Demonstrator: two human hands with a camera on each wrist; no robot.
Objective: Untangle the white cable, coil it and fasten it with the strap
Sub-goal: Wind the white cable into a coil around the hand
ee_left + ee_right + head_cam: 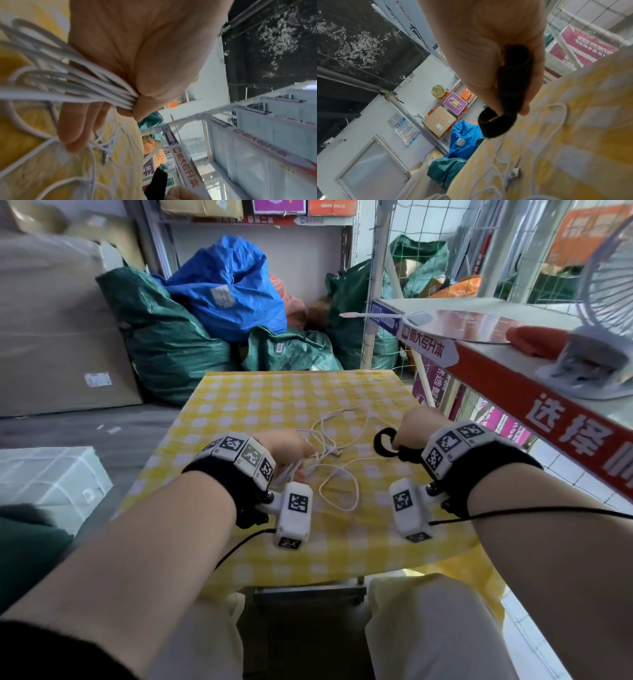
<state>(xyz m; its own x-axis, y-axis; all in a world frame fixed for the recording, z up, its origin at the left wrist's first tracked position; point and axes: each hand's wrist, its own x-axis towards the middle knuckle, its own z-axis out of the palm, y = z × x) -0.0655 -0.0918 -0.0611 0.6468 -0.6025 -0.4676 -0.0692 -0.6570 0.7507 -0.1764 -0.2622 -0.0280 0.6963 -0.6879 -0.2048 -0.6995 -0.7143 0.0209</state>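
A thin white cable lies in loose loops on the yellow checked tablecloth. My left hand pinches several gathered strands of the white cable between thumb and fingers; more loops trail onto the cloth, with a metal plug lying past the fingertips. My right hand holds a black fuzzy strap to the right of the cable. In the right wrist view the strap runs across the palm, pinched by the thumb and fingers, and curls into a ring below them.
A shelf with a red-and-white edge juts in at the right, carrying a small white fan. Green and blue sacks pile up behind the table. White boxes stand at the left. My knees are under the table's near edge.
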